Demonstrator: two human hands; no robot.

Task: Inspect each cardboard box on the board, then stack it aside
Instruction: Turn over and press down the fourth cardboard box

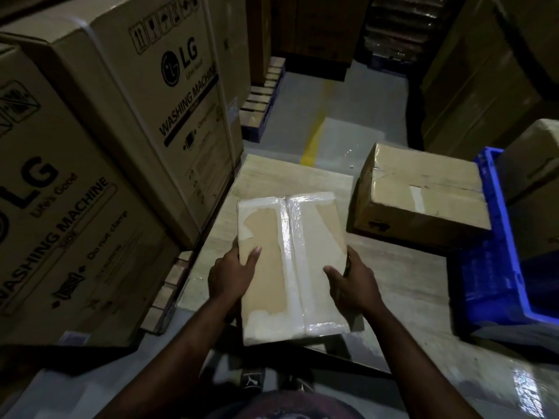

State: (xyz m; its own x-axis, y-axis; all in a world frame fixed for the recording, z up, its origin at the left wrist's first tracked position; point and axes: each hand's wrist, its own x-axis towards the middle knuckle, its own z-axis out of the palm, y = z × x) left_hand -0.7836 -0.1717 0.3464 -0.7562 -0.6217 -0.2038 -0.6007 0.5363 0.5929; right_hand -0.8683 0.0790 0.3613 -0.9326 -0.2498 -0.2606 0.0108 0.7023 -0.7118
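Cardboard box lengthwise away (perhaps lifted), left hand and right hand alongside

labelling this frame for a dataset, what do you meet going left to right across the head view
LG washing machine cartons → left hand → taped cardboard box held in both hands → right hand → larger cardboard box → blue crate

Small boxes x2: held box, 2nd box past R hand. Washer cartons x2, left of L hand. Blue crate x1.
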